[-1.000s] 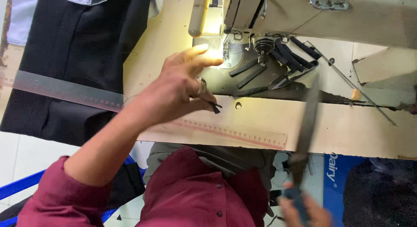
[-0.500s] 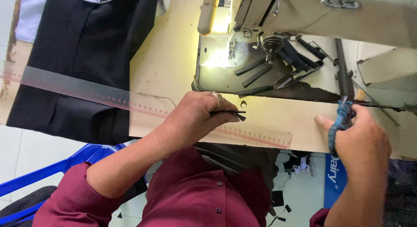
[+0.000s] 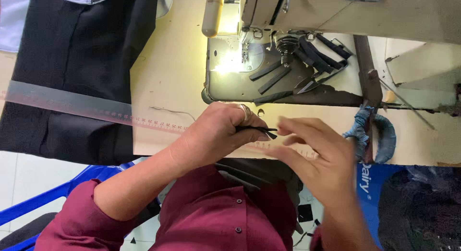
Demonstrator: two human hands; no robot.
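Beige worktop (image 3: 173,83) carried a sewing machine (image 3: 336,11) at the far side, its lamp lighting the grey bed plate (image 3: 230,83). Loose black strips (image 3: 273,75) lay on that plate, just right of the needle area, with a bundle of more black strips (image 3: 317,51) beside the machine head. Black garment (image 3: 81,54) draped over the far-left of the worktop, crossed by a clear ruler (image 3: 72,104) that ran right toward the hands. A thin thread (image 3: 173,110) lay on the worktop just far of the ruler. Scissors with blue cloth-wrapped handles (image 3: 372,135) sat at the near-right edge of the worktop, right of the right hand. Nothing lay between the hands and the plate. Left hand (image 3: 216,133) was curled, knuckles up, ring on one finger, pinching a small black fabric strip (image 3: 261,131) whose tip stuck out to the right, over the near edge of the worktop. Right hand (image 3: 317,157) was blurred, fingers spread wide and loose, holding nothing, fingertips just beside the strip's tip; whether they touched it could not be told. Both forearms came from the near side in maroon sleeves. A blue package panel (image 3: 367,188) with white lettering hung below the worktop edge at near right; a blue chair frame (image 3: 57,193) showed at near left.
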